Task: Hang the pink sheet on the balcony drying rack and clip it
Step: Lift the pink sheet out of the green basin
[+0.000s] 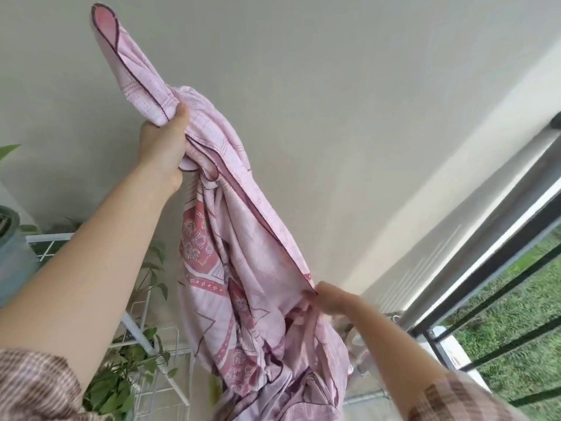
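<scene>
Mid-air on the balcony | pink sheet [236, 238] bunched, hem running upper-left to lower-right | left hand [164, 147] high, fist gripping gathered top | right hand [331, 299] low, nearer railing [485, 183], pinching hem | drying rack not clearly seen.

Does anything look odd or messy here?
The sheet is bunched and twisted, not spread: the left hand grips a wad up high, the right hand pinches its hem lower down. Nothing looks torn or spilled.
</scene>
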A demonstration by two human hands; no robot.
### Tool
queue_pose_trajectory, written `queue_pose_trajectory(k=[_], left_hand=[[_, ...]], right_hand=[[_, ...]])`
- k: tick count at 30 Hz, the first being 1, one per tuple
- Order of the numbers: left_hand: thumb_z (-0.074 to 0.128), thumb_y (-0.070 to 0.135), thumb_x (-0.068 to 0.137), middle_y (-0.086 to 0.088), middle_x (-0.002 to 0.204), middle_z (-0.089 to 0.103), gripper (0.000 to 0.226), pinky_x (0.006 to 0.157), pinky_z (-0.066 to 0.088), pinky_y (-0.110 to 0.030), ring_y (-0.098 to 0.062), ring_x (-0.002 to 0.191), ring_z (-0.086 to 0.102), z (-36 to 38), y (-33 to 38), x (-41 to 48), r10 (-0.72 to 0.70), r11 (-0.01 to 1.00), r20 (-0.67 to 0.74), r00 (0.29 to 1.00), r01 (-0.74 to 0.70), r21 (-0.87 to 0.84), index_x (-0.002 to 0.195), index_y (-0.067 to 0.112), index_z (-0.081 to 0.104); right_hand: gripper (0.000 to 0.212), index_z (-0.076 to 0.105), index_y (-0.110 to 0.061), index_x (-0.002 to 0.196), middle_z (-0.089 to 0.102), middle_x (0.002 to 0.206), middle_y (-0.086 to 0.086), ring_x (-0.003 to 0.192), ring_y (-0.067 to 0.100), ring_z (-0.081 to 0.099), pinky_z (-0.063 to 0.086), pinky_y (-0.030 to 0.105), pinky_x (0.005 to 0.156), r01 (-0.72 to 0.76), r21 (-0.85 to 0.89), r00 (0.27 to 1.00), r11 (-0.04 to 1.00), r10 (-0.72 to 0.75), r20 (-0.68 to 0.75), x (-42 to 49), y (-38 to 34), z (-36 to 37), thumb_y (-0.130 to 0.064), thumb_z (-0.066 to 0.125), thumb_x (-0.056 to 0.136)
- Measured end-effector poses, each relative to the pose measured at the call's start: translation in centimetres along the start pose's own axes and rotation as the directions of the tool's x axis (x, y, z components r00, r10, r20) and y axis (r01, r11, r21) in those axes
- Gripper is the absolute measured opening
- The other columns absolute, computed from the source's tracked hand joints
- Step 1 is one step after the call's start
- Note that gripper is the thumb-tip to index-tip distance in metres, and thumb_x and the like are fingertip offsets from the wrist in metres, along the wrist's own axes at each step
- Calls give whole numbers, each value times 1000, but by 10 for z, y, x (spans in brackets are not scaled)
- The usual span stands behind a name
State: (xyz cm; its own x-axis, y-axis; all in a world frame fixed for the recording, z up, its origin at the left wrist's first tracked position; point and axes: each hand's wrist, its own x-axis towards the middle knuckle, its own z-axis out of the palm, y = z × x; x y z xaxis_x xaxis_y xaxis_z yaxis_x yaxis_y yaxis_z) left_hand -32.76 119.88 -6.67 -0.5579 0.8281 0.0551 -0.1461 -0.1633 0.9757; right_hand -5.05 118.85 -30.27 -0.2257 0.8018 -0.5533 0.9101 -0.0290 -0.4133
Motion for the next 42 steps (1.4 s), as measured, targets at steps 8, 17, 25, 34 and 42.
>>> queue_pose_trajectory(k=[8,17,25,34,42], left_hand=[[65,48,83,-1,101,70,40,71,53,-29,-20,91,67,3,-49,-14,-133,931,279,951,23,364,106,15,64],[65,37,82,0,68,61,21,52,47,-26,-22,74,62,55,-82,-48,-69,756,403,913,-216,618,90,17,64],[66,36,79,-9,90,67,34,43,42,-18,-23,79,66,63,-63,-25,-59,903,160,985,-16,429,100,10,64],[68,28,82,4,57,52,23,37,33,-11,-8,39,46,53,-42,-28,-26,934,240,970,-62,353,65,20,55],[65,36,84,8,69,59,18,38,38,-13,-6,58,55,33,-30,-24,29,917,223,974,-115,383,73,24,58]], right_hand=[[35,44,-17,57,41,56,-2,56,15,37,29,28,55,440,471,874,765,-246,-418,-100,-71,-173,5,34,81],[33,63,-9,115,68,111,4,102,12,63,50,33,94,717,371,660,590,-404,-633,-111,-130,-130,-8,62,82],[51,50,-16,138,56,136,2,120,13,55,43,29,103,416,419,909,807,-383,-164,-84,-67,30,-14,53,87],[66,36,-21,145,-2,161,7,146,31,-12,9,42,119,61,81,925,995,-26,-379,-5,-18,42,-42,58,86],[35,63,-4,107,57,127,20,116,35,53,43,36,86,-4,-25,973,1000,-2,-232,-9,-41,39,-33,45,97]])
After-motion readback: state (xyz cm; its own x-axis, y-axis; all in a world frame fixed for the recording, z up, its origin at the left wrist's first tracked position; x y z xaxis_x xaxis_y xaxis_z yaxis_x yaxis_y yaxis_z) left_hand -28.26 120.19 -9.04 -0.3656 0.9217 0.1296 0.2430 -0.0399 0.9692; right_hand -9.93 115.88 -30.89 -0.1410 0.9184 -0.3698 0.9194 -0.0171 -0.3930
